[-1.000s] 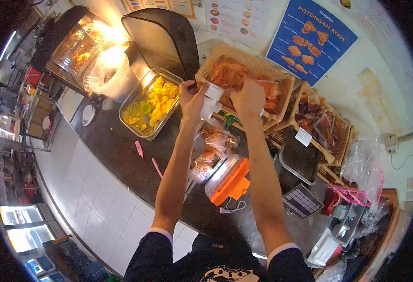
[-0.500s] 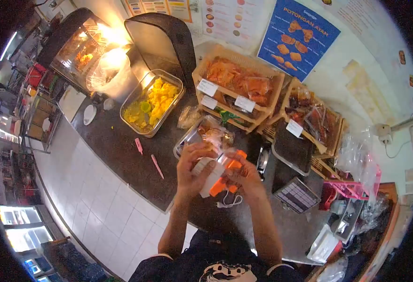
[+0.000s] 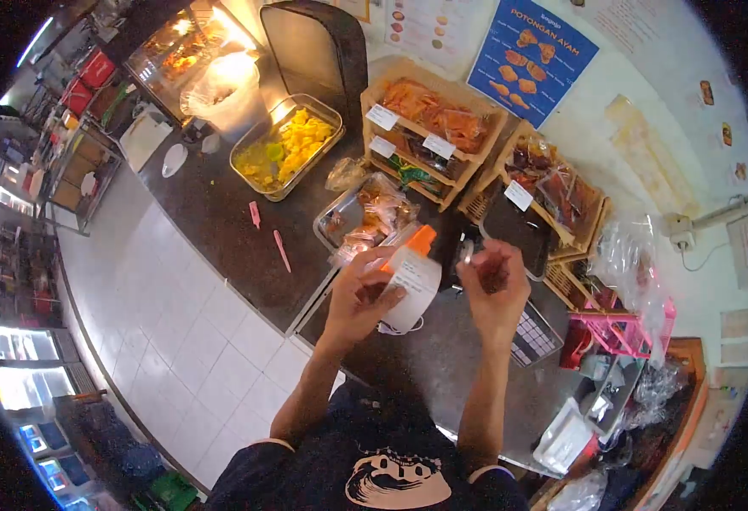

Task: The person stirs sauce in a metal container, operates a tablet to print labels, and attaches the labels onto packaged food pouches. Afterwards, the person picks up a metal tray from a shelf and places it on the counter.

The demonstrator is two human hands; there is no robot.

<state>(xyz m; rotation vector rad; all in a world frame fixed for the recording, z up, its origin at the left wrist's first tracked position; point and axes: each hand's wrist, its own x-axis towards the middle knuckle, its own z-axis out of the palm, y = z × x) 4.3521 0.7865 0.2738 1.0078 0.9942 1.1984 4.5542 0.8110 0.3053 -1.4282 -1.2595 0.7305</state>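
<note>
1 white paper point(image 3: 417, 285) is hanging above the table point(image 3: 212, 209), the left hand point(image 3: 361, 294) holding it with the grip clamping its side and the thumb lying on its printed face. The right hand point(image 3: 495, 285) is hovering just beside it, fingers curling toward the thumb near a small pale item point(image 3: 466, 252); blur is hiding whether that grip is closing on it, so I cannot tell.

Behind the paper, an orange device point(image 3: 422, 241) is partly showing. Next to it, bagged food point(image 3: 384, 211) is resting in a metal tray point(image 3: 330, 209). Toward the floor-side edge, 2 pink pens point(image 3: 282, 252) are lying apart from each other. Farther along the table, yellow food point(image 3: 303, 134) is filling part of a pan point(image 3: 246, 178). Along the wall-side edge, baskets point(image 3: 495, 134) are standing with packets inside. A keypad point(image 3: 534, 339) is lying beside the right forearm.
</note>
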